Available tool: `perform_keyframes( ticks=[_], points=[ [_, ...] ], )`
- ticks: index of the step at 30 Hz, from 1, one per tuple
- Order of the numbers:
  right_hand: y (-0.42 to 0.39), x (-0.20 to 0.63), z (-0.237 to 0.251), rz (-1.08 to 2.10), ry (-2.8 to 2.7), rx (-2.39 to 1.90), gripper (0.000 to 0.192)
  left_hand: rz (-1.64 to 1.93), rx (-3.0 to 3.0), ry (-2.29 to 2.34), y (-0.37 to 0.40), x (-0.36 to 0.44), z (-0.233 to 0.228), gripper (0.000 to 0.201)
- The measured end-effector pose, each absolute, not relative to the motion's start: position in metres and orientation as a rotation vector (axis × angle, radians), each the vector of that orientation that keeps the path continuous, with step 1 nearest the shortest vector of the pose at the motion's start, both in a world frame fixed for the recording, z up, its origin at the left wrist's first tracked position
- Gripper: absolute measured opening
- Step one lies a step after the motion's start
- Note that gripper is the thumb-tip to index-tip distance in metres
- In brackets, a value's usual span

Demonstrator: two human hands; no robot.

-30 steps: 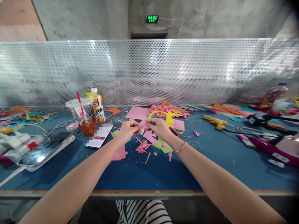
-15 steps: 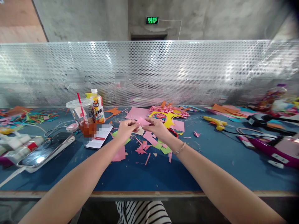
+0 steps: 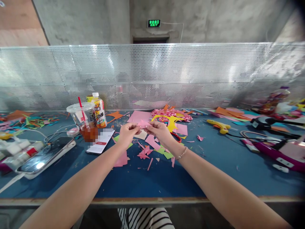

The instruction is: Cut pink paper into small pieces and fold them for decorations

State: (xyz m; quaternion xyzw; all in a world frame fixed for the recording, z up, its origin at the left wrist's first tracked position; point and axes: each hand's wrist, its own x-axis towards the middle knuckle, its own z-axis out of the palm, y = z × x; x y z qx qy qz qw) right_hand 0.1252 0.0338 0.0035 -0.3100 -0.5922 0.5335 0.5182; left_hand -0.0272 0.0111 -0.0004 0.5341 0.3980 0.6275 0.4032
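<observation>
Both hands pinch a small piece of pink paper (image 3: 143,123) between them, above the middle of the table. My left hand (image 3: 128,133) is closed on its left side, thumb and fingers together. On the right side, my right hand (image 3: 159,132) grips it the same way, a bracelet on the wrist. The paper looks folded, but its exact shape is partly hidden by the fingers. Just below the hands lie pink paper scraps (image 3: 144,152) and green paper pieces (image 3: 168,155). Behind the right hand are a yellow paper cutout (image 3: 172,122) and a cluster of curled pink paper strips (image 3: 164,112).
Left of my hands stand a plastic cup with a red straw (image 3: 87,124), a bottle (image 3: 101,113) and a phone (image 3: 101,142). A second phone (image 3: 46,156) lies farther left. To the right are a yellow glue gun (image 3: 220,126) and a purple device (image 3: 274,154). A perforated metal screen (image 3: 152,73) stands behind.
The pink paper has tipped and looks flatter and lower between my fingers. Both hands stay in nearly the same place, and the view has shifted slightly.
</observation>
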Motion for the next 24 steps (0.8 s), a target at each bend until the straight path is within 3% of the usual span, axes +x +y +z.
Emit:
perform_keyframes(
  ticks=[9, 15, 24],
  points=[
    [0.0328, 0.1262, 0.0042, 1.243, -1.391, -0.779, 0.022, 1.567, 1.32, 0.933, 0.0123, -0.0282, -0.0015, 0.017],
    [0.0326, 0.1292, 0.0083, 1.288, -1.293, -0.732, 0.026, 1.524, 1.272, 0.819, 0.0169, -0.0269, -0.0062, 0.037],
    [0.0301, 0.13, 0.0085, 1.309, -1.269, -0.73, 0.026, 1.55, 1.022, 0.688, 0.0126, -0.025, -0.0024, 0.019]
  ],
)
